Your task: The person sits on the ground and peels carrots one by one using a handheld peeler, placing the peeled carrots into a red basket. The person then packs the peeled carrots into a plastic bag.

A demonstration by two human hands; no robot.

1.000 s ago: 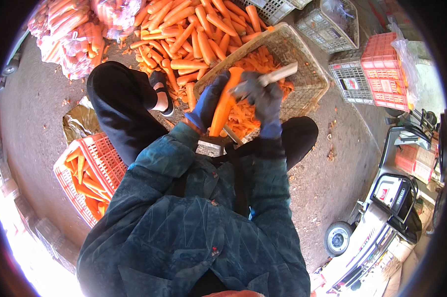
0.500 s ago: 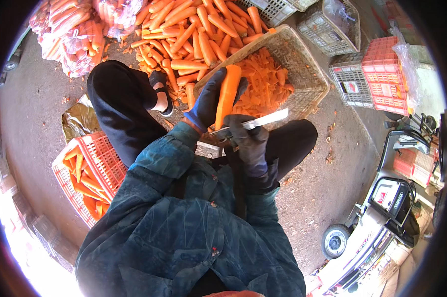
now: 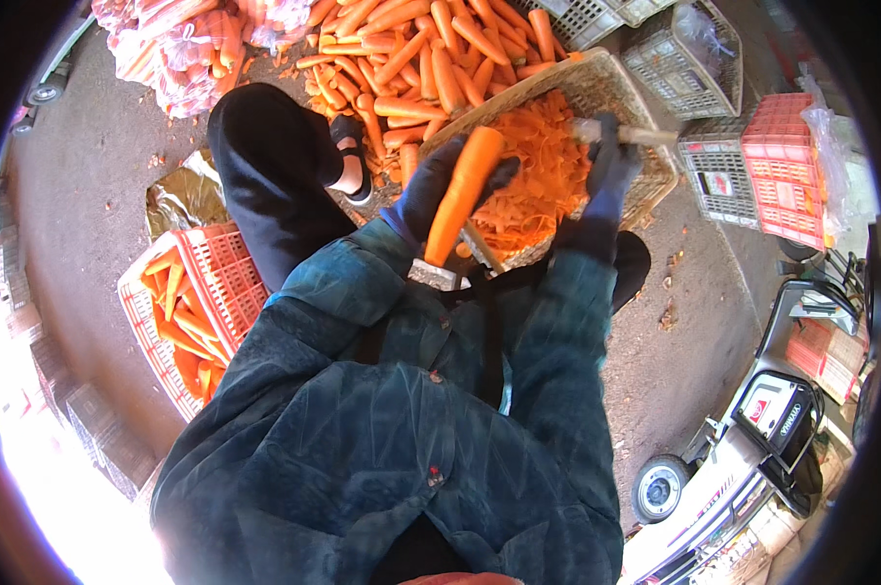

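My gloved left hand holds a large orange carrot at a slant, its top end away from me. My gloved right hand, blurred, is over the right side of a dirty pale crate, shut on a peeler with a long light handle; the peeler's head is too blurred to make out. The crate holds a heap of orange peelings. Just beyond my left hand lies a loose pile of carrots on the floor.
A red crate of carrots stands at my left, near crumpled gold foil. Bagged carrots lie at upper left. Grey crates and red ones stack at upper right. A white wheeled vehicle stands at lower right.
My right hand with the peeler has swung up and right, away from the carrot's lower end. The carrot stays in my left hand, and the whole view has shifted slightly.
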